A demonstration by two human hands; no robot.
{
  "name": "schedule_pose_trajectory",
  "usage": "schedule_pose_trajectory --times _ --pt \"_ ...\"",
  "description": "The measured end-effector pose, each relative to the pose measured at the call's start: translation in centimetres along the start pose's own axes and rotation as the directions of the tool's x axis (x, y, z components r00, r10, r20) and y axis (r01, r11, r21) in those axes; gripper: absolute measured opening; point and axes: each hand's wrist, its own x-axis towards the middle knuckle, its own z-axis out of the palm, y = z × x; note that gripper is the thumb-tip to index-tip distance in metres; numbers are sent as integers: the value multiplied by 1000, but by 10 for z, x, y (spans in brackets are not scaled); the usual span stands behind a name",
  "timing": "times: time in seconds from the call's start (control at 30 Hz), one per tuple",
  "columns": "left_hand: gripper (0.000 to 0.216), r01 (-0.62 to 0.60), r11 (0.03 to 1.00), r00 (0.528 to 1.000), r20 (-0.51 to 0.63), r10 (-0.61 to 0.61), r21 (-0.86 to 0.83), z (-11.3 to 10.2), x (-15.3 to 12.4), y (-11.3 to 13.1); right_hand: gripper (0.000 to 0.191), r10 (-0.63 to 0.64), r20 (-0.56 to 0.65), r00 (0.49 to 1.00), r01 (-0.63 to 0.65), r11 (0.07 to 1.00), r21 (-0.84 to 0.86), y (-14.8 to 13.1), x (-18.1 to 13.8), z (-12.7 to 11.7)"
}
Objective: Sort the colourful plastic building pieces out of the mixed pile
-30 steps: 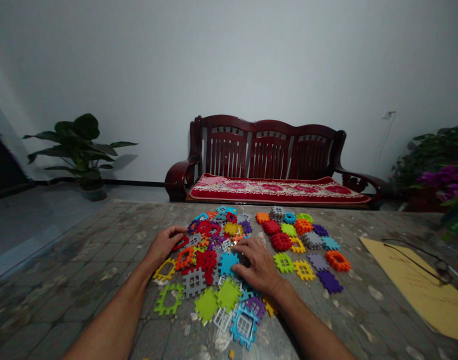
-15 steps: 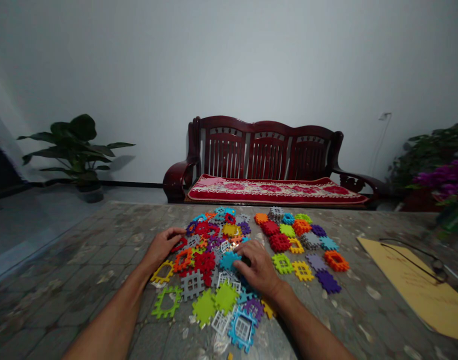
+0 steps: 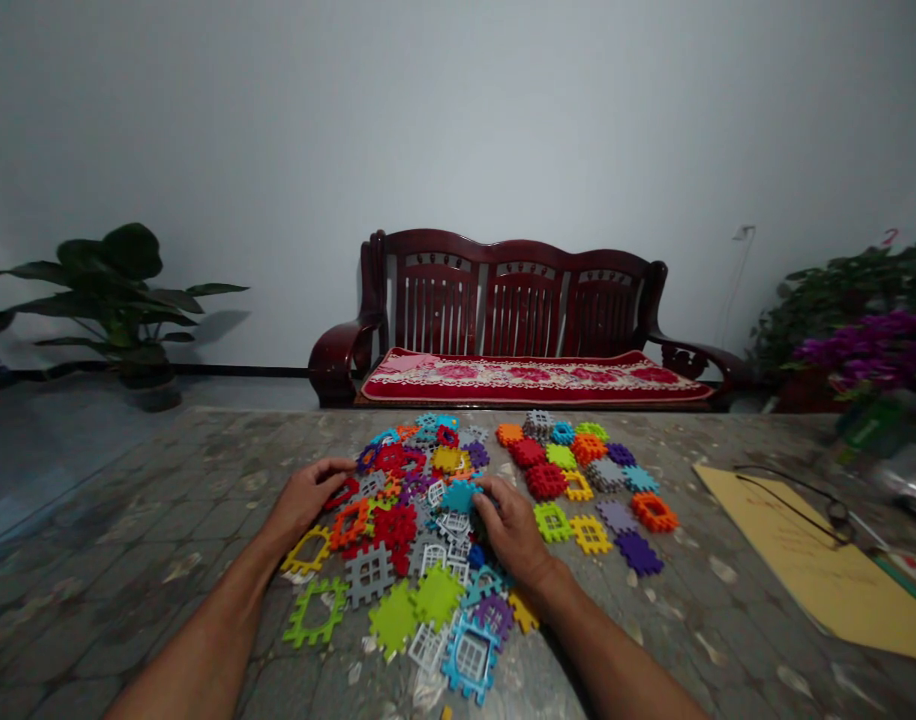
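My right hand point(image 3: 514, 528) pinches a blue square building tile point(image 3: 462, 495) with notched edges, held over the middle of a mixed pile. Under it lie white window-shaped pieces point(image 3: 435, 560). My left hand point(image 3: 314, 492) rests at the pile's left edge, fingers loosely bent and apart, beside a red frame tile point(image 3: 343, 493); whether it touches the tile I cannot tell. Around the hands are an orange frame tile point(image 3: 349, 523), a grey window tile point(image 3: 369, 574), lime green tiles point(image 3: 437, 593) and a blue frame tile point(image 3: 449, 665).
Right of the pile, small stacks and single tiles stand grouped by colour, among them red tiles point(image 3: 546, 481) and a purple tile point(image 3: 639, 552). A yellow envelope point(image 3: 810, 570) with eyeglasses point(image 3: 833, 522) on it lies further right. Behind the table stands a wooden bench point(image 3: 522, 300).
My right hand has raised the blue tile away from me, uncovering more white window pieces beneath. My left hand stays by the red frame tile. The view has turned slightly right.
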Motion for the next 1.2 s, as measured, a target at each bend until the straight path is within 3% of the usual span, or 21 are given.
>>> schedule_pose_trajectory --times 0.23,0.6,0.83,1.07,1.2 --pt "41 -2 1000 1000 26 2 1 -1 4 -9 30 -19 -11 1000 20 998 59 -2 -1 0" --pt "33 -33 998 999 -9 34 61 0 -2 8 36 71 -108 992 -58 990 126 1 3 -2" --pt "36 -16 999 1000 0 16 51 0 -3 8 41 224 -199 954 -178 958 224 8 16 -10" --pt "35 1 994 1000 -17 1 110 -1 -3 10 48 393 -300 869 -272 887 372 29 42 -60" --pt "33 -15 994 1000 -21 18 109 -2 -1 7 60 535 -352 768 -364 817 447 57 50 -108"
